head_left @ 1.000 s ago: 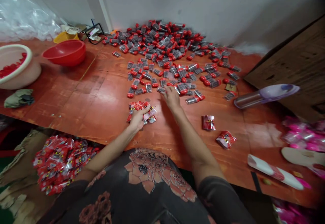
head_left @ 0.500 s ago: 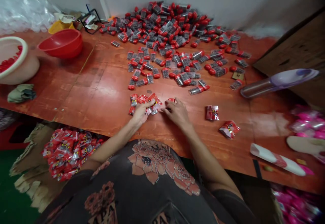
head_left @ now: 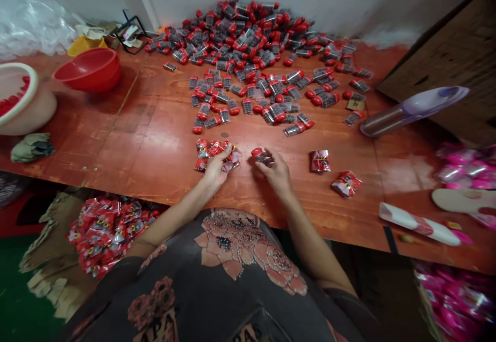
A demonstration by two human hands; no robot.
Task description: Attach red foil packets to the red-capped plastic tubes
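Fingers (head_left: 276, 158) hold one bottle (head_left: 260, 155) left of two packets (head_left: 320, 161).

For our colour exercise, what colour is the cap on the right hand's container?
Red: the cap shows best in the head view.

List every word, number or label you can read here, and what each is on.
"APA": dark flowered shirt, at the picture's lower left.
"PAS": same shirt, bottom middle.
Shirt, above the large flower: letters too small to read.
Small card: marks too blurred to read.
Red packets: any print too small to read.
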